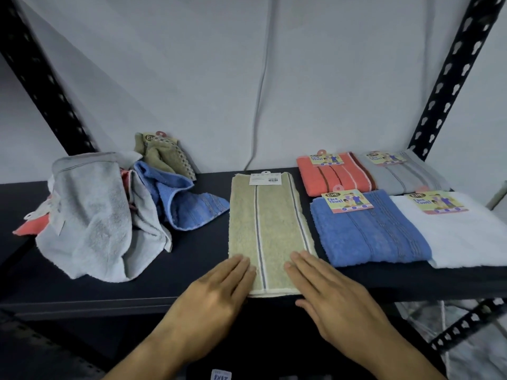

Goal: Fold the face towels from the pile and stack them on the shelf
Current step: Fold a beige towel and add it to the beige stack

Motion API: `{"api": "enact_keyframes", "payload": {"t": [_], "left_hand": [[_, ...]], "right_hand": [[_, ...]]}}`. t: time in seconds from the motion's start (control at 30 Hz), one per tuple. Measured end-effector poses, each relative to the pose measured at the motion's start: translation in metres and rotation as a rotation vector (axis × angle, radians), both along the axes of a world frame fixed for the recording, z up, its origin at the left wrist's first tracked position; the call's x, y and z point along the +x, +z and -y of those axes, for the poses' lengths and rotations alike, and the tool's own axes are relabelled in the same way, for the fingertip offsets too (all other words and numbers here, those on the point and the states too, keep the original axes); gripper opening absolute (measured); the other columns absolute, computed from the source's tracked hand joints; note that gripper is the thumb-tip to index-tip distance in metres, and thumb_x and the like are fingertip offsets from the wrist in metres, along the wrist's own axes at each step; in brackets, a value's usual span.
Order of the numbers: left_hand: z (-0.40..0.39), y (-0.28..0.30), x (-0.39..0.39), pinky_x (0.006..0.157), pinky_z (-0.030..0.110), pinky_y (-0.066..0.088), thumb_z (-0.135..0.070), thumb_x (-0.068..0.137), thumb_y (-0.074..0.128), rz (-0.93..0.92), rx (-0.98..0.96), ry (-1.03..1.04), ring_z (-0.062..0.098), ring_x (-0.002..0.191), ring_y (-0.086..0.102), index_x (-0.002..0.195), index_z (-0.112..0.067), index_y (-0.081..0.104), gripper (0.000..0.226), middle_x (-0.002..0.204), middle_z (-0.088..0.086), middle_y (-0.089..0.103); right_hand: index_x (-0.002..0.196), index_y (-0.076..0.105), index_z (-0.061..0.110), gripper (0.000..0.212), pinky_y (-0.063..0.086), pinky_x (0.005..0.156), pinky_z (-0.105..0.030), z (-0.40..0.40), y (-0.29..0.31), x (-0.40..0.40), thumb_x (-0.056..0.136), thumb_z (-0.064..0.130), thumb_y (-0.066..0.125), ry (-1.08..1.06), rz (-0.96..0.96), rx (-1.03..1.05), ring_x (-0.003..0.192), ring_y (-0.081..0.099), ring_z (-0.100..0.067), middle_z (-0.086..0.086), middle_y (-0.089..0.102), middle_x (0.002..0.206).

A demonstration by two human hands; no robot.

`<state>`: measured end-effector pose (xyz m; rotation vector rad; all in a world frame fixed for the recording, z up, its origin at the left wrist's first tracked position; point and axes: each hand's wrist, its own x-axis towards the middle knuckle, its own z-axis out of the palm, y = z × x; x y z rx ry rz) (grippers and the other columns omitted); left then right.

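Both flat: left hand and right hand, fingers straight, pressing beige towel near edge; smooth outward, then fold toward label, aligning corners.

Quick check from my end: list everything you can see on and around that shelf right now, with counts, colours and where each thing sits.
beige towel: 1, beige with grey and white stripes, folded long, shelf centre, white tag at far end
towel pile: 1 heap, grey, blue, olive and coral pieces, shelf left
coral folded towel: 1, back row, right of centre
grey folded towel: 1, back row, far right
blue folded towel: 1, front row, beside the beige towel
white folded towel: 1, front row, far right
shelf: 1, dark board, black perforated uprights
cable: 1, grey, on the back wall
left hand: flat on the beige towel's near left corner
right hand: flat on its near right corner
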<state>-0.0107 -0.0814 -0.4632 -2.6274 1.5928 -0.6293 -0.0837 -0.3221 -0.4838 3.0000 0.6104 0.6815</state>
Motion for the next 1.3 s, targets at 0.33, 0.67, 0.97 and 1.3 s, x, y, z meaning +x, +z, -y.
{"api": "enact_keyframes", "payload": {"t": [0.33, 0.67, 0.97, 1.3], "left_hand": [[-0.013, 0.047, -0.011, 0.085, 0.017, 0.049, -0.022, 0.098, 0.054, -0.5, -0.263, -0.045, 0.001, 0.097, 0.062, 0.12, -0.023, 0.061, 0.023, 0.111, -0.015, 0.06], [0.003, 0.128, 0.022, 0.071, 0.02, 0.052, -0.031, 0.088, 0.069, -0.74, -0.533, 0.237, 0.002, 0.076, 0.066, 0.096, -0.029, 0.068, 0.008, 0.081, -0.015, 0.07], [0.054, 0.085, 0.126, 0.085, 0.039, 0.053, -0.036, 0.094, 0.058, -0.635, -0.131, 0.547, 0.022, 0.094, 0.063, 0.093, -0.025, 0.062, 0.012, 0.099, -0.001, 0.068], [0.067, 0.071, 0.144, 0.083, 0.04, 0.056, -0.045, 0.092, 0.058, -0.708, 0.028, 0.678, 0.025, 0.09, 0.067, 0.103, -0.009, 0.067, 0.039, 0.101, 0.007, 0.07]], "right_hand": [[0.11, 0.064, 0.026, 0.033, 0.052, 0.054, -0.025, 0.017, 0.052, -0.013, 0.079, 0.015, 0.065, 0.111, -0.124, 0.215, 0.079, 0.064, -0.007, 0.014, 0.068, 0.093], [0.089, 0.068, 0.03, 0.01, 0.046, 0.073, -0.017, 0.024, 0.138, 0.025, 0.084, 0.022, 0.072, 0.032, -0.351, 0.792, 0.077, 0.061, -0.005, 0.011, 0.068, 0.082], [0.091, 0.063, 0.008, 0.016, 0.053, 0.073, -0.035, 0.02, 0.113, 0.143, 0.092, 0.023, 0.057, -0.338, -0.59, 0.116, 0.081, 0.061, -0.023, -0.006, 0.064, 0.091], [0.099, 0.067, 0.001, 0.019, 0.047, 0.065, -0.033, 0.022, 0.091, 0.175, 0.086, 0.012, 0.058, -0.357, -0.758, 0.131, 0.08, 0.063, -0.026, -0.014, 0.069, 0.098]]}}
